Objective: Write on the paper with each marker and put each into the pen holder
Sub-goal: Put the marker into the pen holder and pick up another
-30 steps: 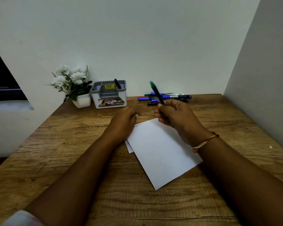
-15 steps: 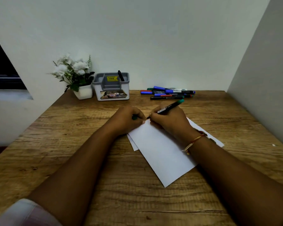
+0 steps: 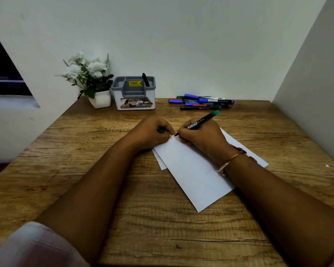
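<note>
Nib of the green marker (image 3: 201,120) at the paper's (image 3: 193,170) far corner.
Your right hand (image 3: 202,137) pinches the marker barrel; your left hand (image 3: 152,133), resting on the paper edge, curls around the green cap (image 3: 161,131). The pen holder (image 3: 133,93) stands well behind, one black marker (image 3: 146,79) inside.

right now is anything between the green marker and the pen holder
Nothing visible does: bare table lies between the green marker in the right hand and the pen holder. The left hand, gripping the cap, sits beside that path.
</note>
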Motion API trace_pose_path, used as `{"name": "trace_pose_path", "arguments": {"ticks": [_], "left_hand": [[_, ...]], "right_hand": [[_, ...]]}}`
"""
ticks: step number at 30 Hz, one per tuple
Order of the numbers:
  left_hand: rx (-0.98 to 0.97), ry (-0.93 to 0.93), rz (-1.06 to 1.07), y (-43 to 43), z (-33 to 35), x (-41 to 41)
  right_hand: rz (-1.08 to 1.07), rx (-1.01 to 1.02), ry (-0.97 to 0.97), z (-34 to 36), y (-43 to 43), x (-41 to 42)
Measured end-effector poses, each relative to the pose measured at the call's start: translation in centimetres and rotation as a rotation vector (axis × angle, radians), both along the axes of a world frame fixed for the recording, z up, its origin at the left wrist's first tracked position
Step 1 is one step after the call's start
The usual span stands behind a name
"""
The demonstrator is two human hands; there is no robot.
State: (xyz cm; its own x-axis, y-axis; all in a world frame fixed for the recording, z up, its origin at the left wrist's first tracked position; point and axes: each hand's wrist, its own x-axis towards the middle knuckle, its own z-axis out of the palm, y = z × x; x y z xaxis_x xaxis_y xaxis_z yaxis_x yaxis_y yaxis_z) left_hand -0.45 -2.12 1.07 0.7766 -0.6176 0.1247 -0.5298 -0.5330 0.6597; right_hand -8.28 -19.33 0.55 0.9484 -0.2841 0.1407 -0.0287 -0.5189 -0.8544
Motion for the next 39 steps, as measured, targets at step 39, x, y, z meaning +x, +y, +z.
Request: {"name": "trace_pose_path", "arguments": {"ticks": [39], "left_hand": [[-0.032,0.024,-0.006,-0.05,-0.23,0.03]], "right_hand": [[-0.033,-0.056,0.013,0.13,-0.21,0.03]]}}
